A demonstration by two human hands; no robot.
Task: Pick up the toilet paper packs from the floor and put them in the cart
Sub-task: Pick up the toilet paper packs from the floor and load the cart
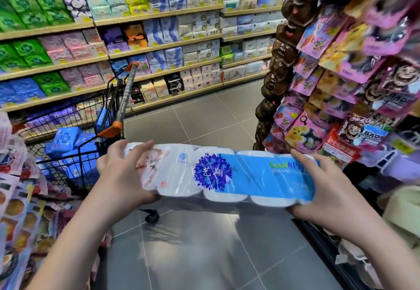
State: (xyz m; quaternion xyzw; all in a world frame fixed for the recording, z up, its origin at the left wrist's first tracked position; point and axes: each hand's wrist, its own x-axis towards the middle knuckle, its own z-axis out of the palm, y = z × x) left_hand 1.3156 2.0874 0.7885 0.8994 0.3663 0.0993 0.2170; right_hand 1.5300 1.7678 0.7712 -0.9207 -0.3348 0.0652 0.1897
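While the long clear-film pack of white toilet paper rolls with a blue printed label (227, 176) is held level in front of the body, it is clear of the grey tiled floor (204, 117). It sits just to the right of the black wire shopping cart with an orange-capped handle (79, 160) and is not yet inside it.

Hand state:
- The left hand (122, 171) grips the left end of the pack, fingers spread over the upper face and the palm wrapped round the end roll.
- The right hand (322, 187) grips the right end in the same way.
- Neither hand has a free finger for other work.

Handling assessment:
- The pack is likely light for its bulk and soft under pressure.
- The film looks smooth and probably slippery.
- A row of rolls this long can sag or hinge between rolls if supported at one point only.

Recommended hold: keep one hand at each end, palms against the rolls themselves. Pinching loose film alone risks a tear or a slip.

The cart already contains blue film-wrapped packs (68, 139). The held pack should probably be laid flat across these, lengthwise to the basket.
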